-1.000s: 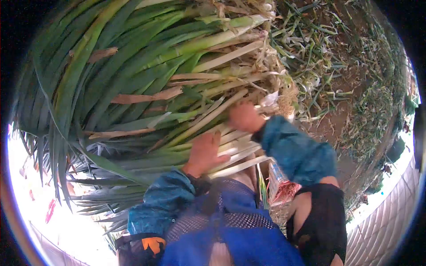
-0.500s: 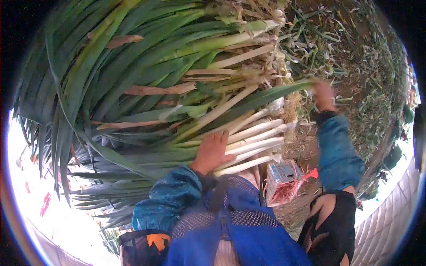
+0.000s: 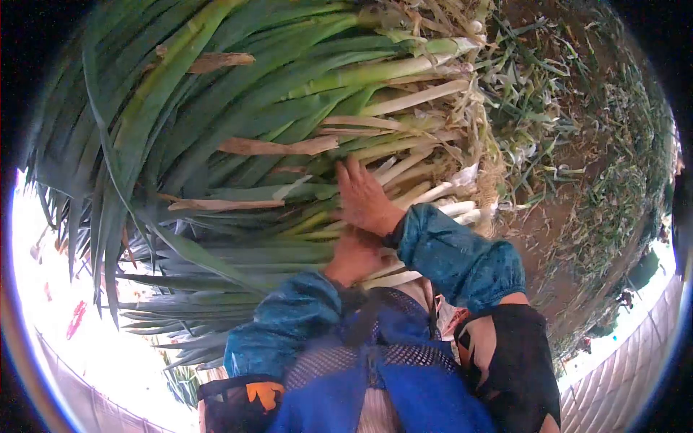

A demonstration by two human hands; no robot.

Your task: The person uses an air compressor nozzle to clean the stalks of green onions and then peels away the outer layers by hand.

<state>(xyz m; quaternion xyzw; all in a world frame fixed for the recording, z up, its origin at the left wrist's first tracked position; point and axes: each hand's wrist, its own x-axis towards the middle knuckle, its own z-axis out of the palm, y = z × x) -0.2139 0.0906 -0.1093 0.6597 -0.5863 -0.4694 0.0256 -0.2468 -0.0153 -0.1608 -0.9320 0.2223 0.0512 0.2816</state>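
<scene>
A big pile of leeks point(image 3: 289, 90) lies before me, green leaves to the left and white stems and roots to the right. My right hand point(image 3: 367, 202) rests on the stalks in the middle of the pile, fingers stretched out and slightly apart, gripping nothing visible. Just below it, my left hand point(image 3: 355, 258) lies over the nearest leeks, its fingers blurred and partly covered by the right hand. Dry brown leaves point(image 3: 278, 146) lie across the green ones. Several cleaned white stems point(image 3: 462, 208) show beyond my right forearm.
Leaf scraps point(image 3: 538, 144) litter the brown soil point(image 3: 538, 234) on the right. Beside my right knee, a bundle of red ties point(image 3: 451, 317) is mostly hidden by my arm. Pale ribbed sheeting point(image 3: 624, 361) borders the lower right.
My right hand has swung left from over the soil onto the leeks. The long green leaf it held is out of its grip. My left hand has shifted slightly right.
</scene>
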